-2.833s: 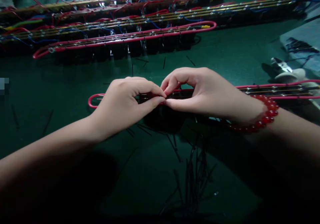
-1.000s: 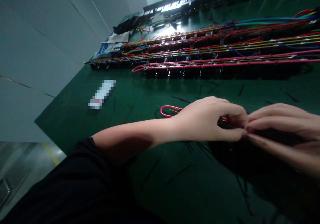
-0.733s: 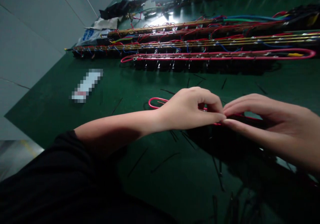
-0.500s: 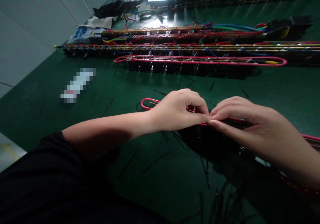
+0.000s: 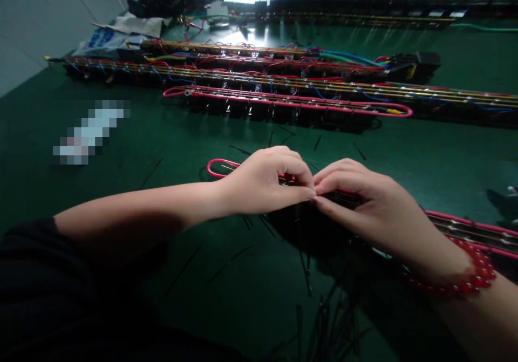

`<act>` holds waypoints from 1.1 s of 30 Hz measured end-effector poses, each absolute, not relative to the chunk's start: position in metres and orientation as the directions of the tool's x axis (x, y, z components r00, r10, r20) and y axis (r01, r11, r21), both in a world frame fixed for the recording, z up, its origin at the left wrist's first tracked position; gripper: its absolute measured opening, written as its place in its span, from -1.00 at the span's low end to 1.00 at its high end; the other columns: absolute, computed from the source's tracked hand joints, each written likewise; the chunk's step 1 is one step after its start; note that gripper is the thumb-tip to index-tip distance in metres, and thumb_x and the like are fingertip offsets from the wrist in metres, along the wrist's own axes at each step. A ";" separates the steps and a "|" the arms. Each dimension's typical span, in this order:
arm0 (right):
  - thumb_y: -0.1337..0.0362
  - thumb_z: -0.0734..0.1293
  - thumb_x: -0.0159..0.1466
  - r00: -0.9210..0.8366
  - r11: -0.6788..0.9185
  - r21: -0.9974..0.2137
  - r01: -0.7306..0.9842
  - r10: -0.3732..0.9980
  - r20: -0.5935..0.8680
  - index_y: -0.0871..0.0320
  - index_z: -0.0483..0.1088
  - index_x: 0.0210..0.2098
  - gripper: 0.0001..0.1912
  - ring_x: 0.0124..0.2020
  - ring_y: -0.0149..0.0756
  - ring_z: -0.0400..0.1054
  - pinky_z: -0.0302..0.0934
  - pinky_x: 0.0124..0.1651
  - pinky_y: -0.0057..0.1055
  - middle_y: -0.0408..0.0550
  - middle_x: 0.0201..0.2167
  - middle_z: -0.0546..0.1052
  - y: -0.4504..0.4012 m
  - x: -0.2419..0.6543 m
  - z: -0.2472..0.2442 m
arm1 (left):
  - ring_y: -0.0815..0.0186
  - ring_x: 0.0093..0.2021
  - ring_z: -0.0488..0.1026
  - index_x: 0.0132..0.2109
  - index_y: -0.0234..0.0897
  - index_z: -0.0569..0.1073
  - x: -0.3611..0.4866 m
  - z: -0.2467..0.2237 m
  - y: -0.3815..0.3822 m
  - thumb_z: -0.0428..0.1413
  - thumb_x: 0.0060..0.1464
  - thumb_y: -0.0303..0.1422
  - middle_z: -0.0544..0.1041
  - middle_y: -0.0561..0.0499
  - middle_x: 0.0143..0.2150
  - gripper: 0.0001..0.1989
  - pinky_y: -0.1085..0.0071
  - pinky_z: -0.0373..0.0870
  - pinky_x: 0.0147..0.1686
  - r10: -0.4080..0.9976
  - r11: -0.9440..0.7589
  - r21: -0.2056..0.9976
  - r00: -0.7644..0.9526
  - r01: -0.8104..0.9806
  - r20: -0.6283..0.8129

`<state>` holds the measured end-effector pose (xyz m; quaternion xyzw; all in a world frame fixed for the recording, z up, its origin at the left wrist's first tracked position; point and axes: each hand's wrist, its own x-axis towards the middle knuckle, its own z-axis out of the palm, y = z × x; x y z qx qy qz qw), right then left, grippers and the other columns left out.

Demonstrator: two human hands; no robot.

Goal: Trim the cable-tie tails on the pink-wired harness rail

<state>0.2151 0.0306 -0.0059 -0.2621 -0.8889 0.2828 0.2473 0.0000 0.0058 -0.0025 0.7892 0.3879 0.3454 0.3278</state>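
My left hand (image 5: 279, 181) is closed in a pinch over a long assembly with a red cable (image 5: 214, 162) looped at its left end. Its fingertips meet those of my right hand (image 5: 360, 189), which is pinched as well. Whatever small thing sits between the fingertips is hidden. Beneath both hands runs the assembly (image 5: 473, 230), with brass-coloured rods between two lengths of red cable. My hands cover its middle. Thin black strips, which look like cable ties (image 5: 324, 319), lie in a bunch nearer to me.
Beyond my hands lies a similar red-cabled assembly (image 5: 291, 102), with longer wired rails (image 5: 243, 76) behind it. A pixelated pale object (image 5: 91, 132) rests at the left on the green table (image 5: 170, 135). Plastic bags (image 5: 105, 38) are at the back left. Loose black strips are scattered about.
The whole view has shifted, so the table, the assemblies and my hands appear further left. The red bead bracelet on my right wrist now shows fully. Both hands keep their pinch at the same spot.
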 end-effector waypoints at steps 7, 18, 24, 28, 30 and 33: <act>0.46 0.31 0.20 -0.782 0.805 -0.490 0.335 0.528 0.331 0.15 0.40 -0.47 -0.84 -0.21 -0.24 0.36 0.27 -0.13 -0.27 -0.03 -0.30 0.57 0.024 0.211 -0.008 | 0.38 -0.26 0.48 -0.37 -0.29 0.55 0.003 0.011 -0.005 0.17 0.09 -0.49 0.58 0.04 -0.34 -0.91 0.45 0.37 -0.18 0.802 -0.471 0.784 0.565 0.404 0.191; 0.46 0.34 0.21 -0.780 0.810 -0.508 0.293 0.510 0.363 0.16 0.41 -0.45 -0.86 -0.20 -0.31 0.34 0.29 -0.07 -0.33 -0.05 -0.29 0.54 0.022 0.211 -0.019 | 0.34 -0.21 0.49 -0.35 -0.19 0.58 0.001 0.005 -0.008 0.11 0.16 -0.44 0.60 0.12 -0.34 -0.83 0.33 0.26 -0.09 0.620 -0.682 0.542 0.781 0.491 0.074; 0.46 0.29 0.18 -0.791 0.780 -0.567 0.263 0.511 0.337 0.16 0.40 -0.40 -0.90 -0.18 -0.33 0.37 0.29 0.01 -0.30 -0.05 -0.30 0.54 0.025 0.213 -0.018 | 0.36 -0.21 0.49 -0.33 -0.19 0.57 0.000 -0.008 -0.003 0.10 0.17 -0.42 0.60 0.10 -0.33 -0.83 0.36 0.29 0.00 0.559 -0.741 0.542 0.811 0.396 0.171; 0.37 0.26 0.26 -0.728 0.748 -0.591 0.303 0.582 0.363 0.18 0.42 -0.32 -0.91 -0.19 -0.36 0.40 0.32 -0.03 -0.35 -0.06 -0.29 0.54 0.020 0.208 -0.012 | 0.31 -0.19 0.48 -0.36 -0.21 0.57 0.000 -0.008 0.000 0.10 0.11 -0.46 0.59 0.07 -0.34 -0.84 0.34 0.31 -0.03 0.532 -0.783 0.457 0.835 0.422 0.141; 0.31 0.22 0.34 -0.629 0.705 -0.610 0.361 0.667 0.399 0.19 0.41 -0.24 -0.86 -0.20 -0.39 0.40 0.32 -0.09 -0.38 -0.05 -0.26 0.53 0.022 0.213 -0.003 | 0.29 -0.20 0.46 -0.35 -0.20 0.57 0.000 -0.009 0.000 0.11 0.09 -0.47 0.57 0.07 -0.36 -0.84 0.32 0.31 -0.09 0.504 -0.822 0.385 0.851 0.420 0.148; 0.28 0.20 0.37 -0.397 0.602 -0.622 0.500 0.798 0.454 0.16 0.35 -0.17 -0.87 -0.20 -0.37 0.39 0.30 -0.15 -0.38 -0.05 -0.22 0.49 0.031 0.250 0.019 | 0.27 -0.24 0.41 -0.37 -0.23 0.54 0.000 -0.013 -0.002 0.09 0.15 -0.44 0.54 0.03 -0.38 -0.84 0.29 0.26 -0.20 0.405 -0.909 0.191 0.892 0.370 0.198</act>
